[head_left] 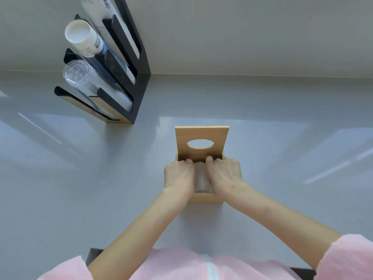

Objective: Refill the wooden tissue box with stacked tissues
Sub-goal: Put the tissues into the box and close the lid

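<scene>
Toward the surface's near edge, left hand and right hand press tissues into the open box; lid unclosed.

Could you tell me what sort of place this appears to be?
Probably a café or office drinks counter. A black cup dispenser holds stacked paper cups and clear plastic cups against the wall, and both hands press tissues into a wooden tissue box on a smooth grey countertop.
</scene>
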The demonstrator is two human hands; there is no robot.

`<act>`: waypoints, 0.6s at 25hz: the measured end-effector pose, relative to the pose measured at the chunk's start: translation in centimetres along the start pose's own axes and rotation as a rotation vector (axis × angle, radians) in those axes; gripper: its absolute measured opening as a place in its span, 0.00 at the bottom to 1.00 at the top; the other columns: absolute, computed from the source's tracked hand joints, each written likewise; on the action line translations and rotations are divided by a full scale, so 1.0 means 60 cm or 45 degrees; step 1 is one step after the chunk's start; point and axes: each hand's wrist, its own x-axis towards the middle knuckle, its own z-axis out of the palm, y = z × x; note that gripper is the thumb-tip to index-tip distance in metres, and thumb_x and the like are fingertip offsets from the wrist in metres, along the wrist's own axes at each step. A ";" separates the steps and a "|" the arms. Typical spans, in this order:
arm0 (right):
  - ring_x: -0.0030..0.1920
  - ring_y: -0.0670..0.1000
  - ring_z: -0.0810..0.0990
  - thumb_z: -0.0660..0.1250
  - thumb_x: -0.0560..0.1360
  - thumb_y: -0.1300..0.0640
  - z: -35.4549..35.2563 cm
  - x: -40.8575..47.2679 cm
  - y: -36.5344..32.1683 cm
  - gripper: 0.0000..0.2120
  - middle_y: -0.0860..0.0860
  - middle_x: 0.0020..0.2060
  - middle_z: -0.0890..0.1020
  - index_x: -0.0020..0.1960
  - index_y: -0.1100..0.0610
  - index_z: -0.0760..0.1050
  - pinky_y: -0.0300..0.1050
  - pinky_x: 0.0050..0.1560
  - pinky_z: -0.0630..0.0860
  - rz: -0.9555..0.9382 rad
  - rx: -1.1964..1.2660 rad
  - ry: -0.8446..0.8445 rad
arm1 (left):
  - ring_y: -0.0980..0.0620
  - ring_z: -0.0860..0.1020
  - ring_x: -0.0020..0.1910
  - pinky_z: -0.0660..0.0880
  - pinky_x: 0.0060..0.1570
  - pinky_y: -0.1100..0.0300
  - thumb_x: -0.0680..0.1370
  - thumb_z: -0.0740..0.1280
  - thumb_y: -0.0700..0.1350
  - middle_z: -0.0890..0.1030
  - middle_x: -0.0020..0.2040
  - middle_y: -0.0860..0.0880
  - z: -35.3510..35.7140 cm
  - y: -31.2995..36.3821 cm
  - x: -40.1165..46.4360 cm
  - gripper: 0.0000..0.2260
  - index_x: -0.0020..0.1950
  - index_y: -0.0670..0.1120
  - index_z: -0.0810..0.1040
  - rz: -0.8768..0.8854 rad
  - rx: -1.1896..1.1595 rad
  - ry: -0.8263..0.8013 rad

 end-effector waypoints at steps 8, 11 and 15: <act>0.57 0.55 0.73 0.54 0.78 0.55 -0.023 -0.058 0.029 0.12 0.52 0.55 0.76 0.58 0.57 0.70 0.42 0.41 0.59 -0.181 0.089 0.263 | 0.44 0.75 0.54 0.57 0.30 0.62 0.78 0.58 0.41 0.74 0.57 0.45 -0.008 -0.020 -0.029 0.10 0.58 0.43 0.70 0.155 -0.132 0.267; 0.56 0.55 0.74 0.56 0.76 0.60 -0.021 -0.045 0.033 0.10 0.52 0.52 0.79 0.53 0.57 0.74 0.46 0.51 0.61 -0.250 0.034 0.183 | 0.45 0.73 0.54 0.58 0.44 0.58 0.77 0.57 0.40 0.76 0.54 0.45 -0.005 -0.020 -0.021 0.10 0.55 0.43 0.74 0.247 -0.085 0.235; 0.56 0.55 0.74 0.57 0.77 0.62 -0.016 -0.034 0.034 0.12 0.54 0.45 0.80 0.37 0.55 0.74 0.52 0.68 0.55 -0.334 -0.210 -0.032 | 0.44 0.70 0.42 0.57 0.62 0.57 0.73 0.57 0.34 0.76 0.42 0.45 0.003 -0.027 -0.012 0.11 0.42 0.48 0.74 0.372 -0.001 0.066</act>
